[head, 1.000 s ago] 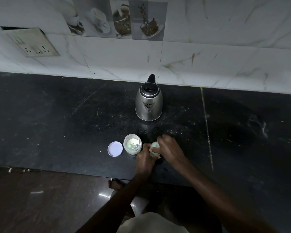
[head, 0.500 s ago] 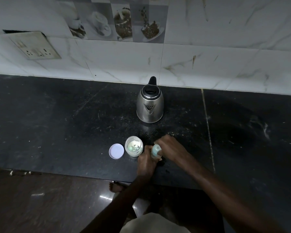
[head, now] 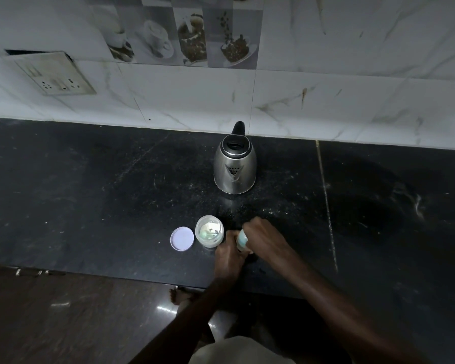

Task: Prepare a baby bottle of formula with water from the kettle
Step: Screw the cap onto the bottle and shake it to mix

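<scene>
So both hands are bunched up on the baby bottle, only a pale teal-and-white sliver of it peeking out between them. The left hand has its fingers curled round the lower part, and the right hand is curled over the top end; can't tell what's under its palm. Just left of the left hand sits the open jar with pale powder inside, and its round lid lies flat right beside that, further left. The steel kettle stands beyond both hands, well apart, on the dark counter.
</scene>
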